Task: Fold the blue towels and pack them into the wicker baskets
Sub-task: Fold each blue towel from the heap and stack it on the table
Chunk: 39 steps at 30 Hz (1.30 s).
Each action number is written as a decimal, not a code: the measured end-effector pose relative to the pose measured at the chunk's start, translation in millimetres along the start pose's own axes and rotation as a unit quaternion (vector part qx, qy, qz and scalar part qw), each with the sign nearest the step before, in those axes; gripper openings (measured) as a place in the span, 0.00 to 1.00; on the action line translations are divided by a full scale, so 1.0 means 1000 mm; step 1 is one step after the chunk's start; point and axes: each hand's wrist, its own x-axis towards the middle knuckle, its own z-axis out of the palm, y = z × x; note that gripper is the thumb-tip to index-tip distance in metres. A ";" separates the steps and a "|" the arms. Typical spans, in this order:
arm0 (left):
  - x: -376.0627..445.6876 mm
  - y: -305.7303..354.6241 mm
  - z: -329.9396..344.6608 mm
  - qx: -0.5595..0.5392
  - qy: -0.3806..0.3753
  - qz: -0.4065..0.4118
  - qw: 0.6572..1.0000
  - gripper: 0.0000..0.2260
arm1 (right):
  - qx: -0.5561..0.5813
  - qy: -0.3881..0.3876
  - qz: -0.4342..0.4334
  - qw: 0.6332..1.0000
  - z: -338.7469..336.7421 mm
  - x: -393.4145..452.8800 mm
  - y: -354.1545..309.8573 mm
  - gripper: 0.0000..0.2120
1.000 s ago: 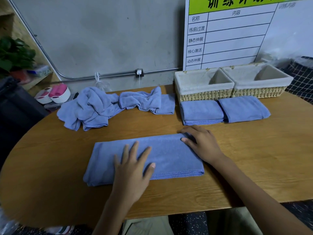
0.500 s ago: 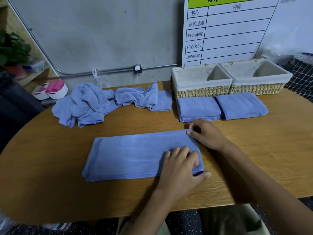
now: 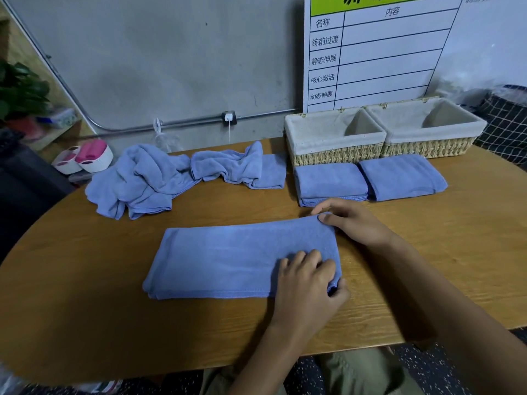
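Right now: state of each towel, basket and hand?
Long towel: folded into a strip, flat on the table, right end pinched at both corners.
Left hand: pinches the near right corner.
Right hand: pinches the far right corner.
Two folded towels: lying before the baskets, not packed.
Towel heap: crumpled, unfolded.
Left basket: open, no towel visible inside.
Right basket: the same.

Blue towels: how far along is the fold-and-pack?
Done: two folded blue towels lie before the empty lined wicker baskets. In hand: left hand and right hand pinch the right end of a long half-folded blue towel. Left: the crumpled blue towel pile, and all packing.
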 end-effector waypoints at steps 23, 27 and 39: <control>-0.017 -0.031 -0.057 -0.311 0.104 -0.133 0.935 0.13 | 0.099 -0.069 -0.067 0.990 0.011 0.016 -0.006 0.09; -0.023 -0.057 -0.071 -0.247 0.103 -0.181 0.946 0.15 | 0.110 -0.069 -0.096 0.987 0.039 0.037 -0.028 0.06; -0.046 -0.095 -0.071 -0.125 0.043 -0.236 0.963 0.18 | -0.113 -0.058 -0.107 0.986 0.105 0.072 -0.024 0.08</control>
